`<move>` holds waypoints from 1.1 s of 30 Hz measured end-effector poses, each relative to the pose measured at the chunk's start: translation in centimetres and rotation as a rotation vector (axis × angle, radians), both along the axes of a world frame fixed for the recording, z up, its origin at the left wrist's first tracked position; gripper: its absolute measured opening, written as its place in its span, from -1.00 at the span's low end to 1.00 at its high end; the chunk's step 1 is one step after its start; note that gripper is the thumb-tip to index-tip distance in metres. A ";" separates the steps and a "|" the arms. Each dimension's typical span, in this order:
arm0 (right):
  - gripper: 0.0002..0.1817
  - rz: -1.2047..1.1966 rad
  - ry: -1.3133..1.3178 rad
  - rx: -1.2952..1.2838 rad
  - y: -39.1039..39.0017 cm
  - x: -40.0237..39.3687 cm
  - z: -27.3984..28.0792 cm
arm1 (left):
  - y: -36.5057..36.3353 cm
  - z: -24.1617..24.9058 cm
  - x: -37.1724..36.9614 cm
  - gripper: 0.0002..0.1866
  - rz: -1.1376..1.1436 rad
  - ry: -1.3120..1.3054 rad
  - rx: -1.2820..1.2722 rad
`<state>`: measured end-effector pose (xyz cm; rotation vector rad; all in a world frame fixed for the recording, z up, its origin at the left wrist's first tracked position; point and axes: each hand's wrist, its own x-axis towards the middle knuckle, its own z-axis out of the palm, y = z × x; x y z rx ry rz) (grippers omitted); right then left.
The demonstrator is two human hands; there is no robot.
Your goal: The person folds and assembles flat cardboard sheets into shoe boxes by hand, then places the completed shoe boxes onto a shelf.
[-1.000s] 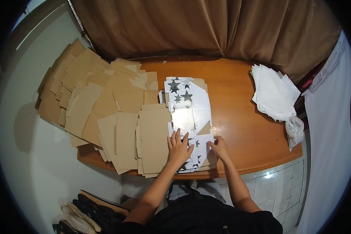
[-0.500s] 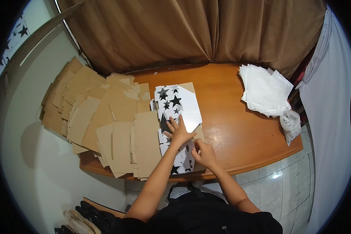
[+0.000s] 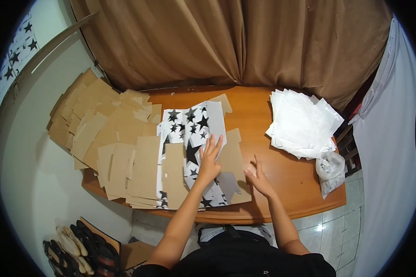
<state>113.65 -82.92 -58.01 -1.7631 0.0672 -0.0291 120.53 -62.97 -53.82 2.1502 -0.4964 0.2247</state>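
A flat cardboard box blank, printed with black and grey stars on white, lies partly folded in front of me. One long printed panel stands tilted up along a crease, and plain brown flaps show on its right. My left hand rests on the printed panel with fingers spread. Just beyond the right brown flap is my right hand, open, its thumb close to the flap's edge and its index finger raised. More star-printed cardboard lies under the blank's left side.
Overlapping brown cardboard blanks cover the table's left part. At the right are a stack of white sheets and a knotted clear plastic bag. Brown curtains hang behind the table. Shoes stand at lower left.
The star-printed blank has opened out, with its brown flaps now spread right and left. My right hand has moved right, off the printed part, and its fingers have straightened. The view has shifted slightly.
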 end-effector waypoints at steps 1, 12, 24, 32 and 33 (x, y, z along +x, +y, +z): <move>-0.37 0.076 0.170 0.015 -1.1 -0.2 1.2 | -1.6 0.4 -0.4 -0.07 -0.022 -0.009 -0.072; -0.48 -0.033 0.280 0.234 -16.7 2.7 7.2 | -11.0 -1.2 -4.0 -0.15 -0.121 0.345 -0.862; -0.06 0.179 0.099 0.073 -14.8 4.7 2.0 | -11.8 -8.5 -8.2 -0.22 0.261 0.064 -0.416; -0.01 0.064 0.086 -0.405 -11.8 4.8 1.7 | -11.5 -3.1 -7.7 -0.07 0.080 -0.542 0.888; -0.01 0.062 0.087 -0.426 -11.8 4.7 1.6 | -11.5 -2.3 -7.8 -0.08 0.150 -0.368 0.808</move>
